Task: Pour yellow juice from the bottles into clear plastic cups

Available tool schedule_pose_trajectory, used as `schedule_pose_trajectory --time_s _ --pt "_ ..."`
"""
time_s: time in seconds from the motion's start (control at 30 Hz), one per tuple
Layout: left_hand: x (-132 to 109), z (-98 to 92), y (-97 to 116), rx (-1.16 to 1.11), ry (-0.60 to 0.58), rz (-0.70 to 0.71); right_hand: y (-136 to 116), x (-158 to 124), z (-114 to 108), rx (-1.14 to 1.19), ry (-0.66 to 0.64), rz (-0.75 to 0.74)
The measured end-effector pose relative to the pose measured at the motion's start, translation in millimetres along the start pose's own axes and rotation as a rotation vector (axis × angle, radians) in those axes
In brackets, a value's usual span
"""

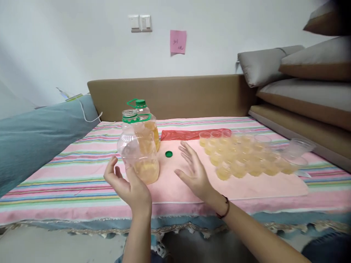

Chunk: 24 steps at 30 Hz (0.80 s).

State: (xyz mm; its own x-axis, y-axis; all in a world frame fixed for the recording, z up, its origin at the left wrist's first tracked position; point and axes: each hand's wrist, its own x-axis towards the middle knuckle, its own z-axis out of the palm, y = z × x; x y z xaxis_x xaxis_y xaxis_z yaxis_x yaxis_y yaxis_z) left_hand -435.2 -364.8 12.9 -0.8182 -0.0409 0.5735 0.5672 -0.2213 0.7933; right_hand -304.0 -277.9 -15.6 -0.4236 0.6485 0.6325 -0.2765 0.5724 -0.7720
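A clear plastic jug (pixel 148 170) without its cap stands on the pink cloth, part full of pale yellow liquid. My left hand (pixel 131 184) is in front of its left side, fingers spread and curved; whether it touches the jug I cannot tell. To the jug's right my right hand (pixel 193 171) hovers open with nothing in it. A green cap (pixel 169 154) lies on the cloth between the jug and that hand. Close behind stands a second jug (pixel 154 126) with its green cap on, partly hidden. Rows of clear cups (pixel 241 160) holding yellow liquid fill the right side.
A flattened red plastic bag (pixel 189 134) lies behind the cloth (pixel 178 193). Tilted clear cups (pixel 298 147) are at the far right. Stacked cushions (pixel 309 91) rise at the right, a blue bolster (pixel 49 135) at the left, and a brown backrest (pixel 192 96) runs along the wall.
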Motion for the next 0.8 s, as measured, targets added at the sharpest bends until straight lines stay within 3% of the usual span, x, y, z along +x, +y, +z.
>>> schedule_pose_trajectory --time_s 0.1,0.17,0.27,0.33,0.4,0.5,0.63,0.8 --pt "-19.9 4.6 10.1 0.017 -0.143 0.293 -19.3 -22.2 -58.5 -0.126 0.18 -0.015" --pt "-33.9 11.4 11.5 -0.003 -0.299 0.353 -22.1 -38.0 -93.8 -0.201 0.374 0.018" --pt "-55.0 26.4 3.8 -0.023 -0.593 0.215 -11.4 -63.0 -133.2 -0.252 0.634 0.147" --pt "-68.7 37.2 -6.9 0.019 -0.781 0.045 2.4 -78.4 -148.1 -0.257 0.716 0.267" --pt "-81.3 47.0 -19.7 0.083 -0.918 -0.118 18.1 -90.0 -153.8 -0.249 0.723 0.356" --pt "-97.1 59.5 -37.4 0.098 -1.007 -0.181 40.3 -97.3 -149.2 -0.22 0.687 0.434" --pt "-112.7 73.6 -52.2 0.087 -1.057 -0.232 61.6 -92.9 -134.4 -0.208 0.69 0.488" --pt "-121.4 84.7 -59.5 0.056 -1.033 -0.309 75.2 -85.0 -122.7 -0.262 0.736 0.504"
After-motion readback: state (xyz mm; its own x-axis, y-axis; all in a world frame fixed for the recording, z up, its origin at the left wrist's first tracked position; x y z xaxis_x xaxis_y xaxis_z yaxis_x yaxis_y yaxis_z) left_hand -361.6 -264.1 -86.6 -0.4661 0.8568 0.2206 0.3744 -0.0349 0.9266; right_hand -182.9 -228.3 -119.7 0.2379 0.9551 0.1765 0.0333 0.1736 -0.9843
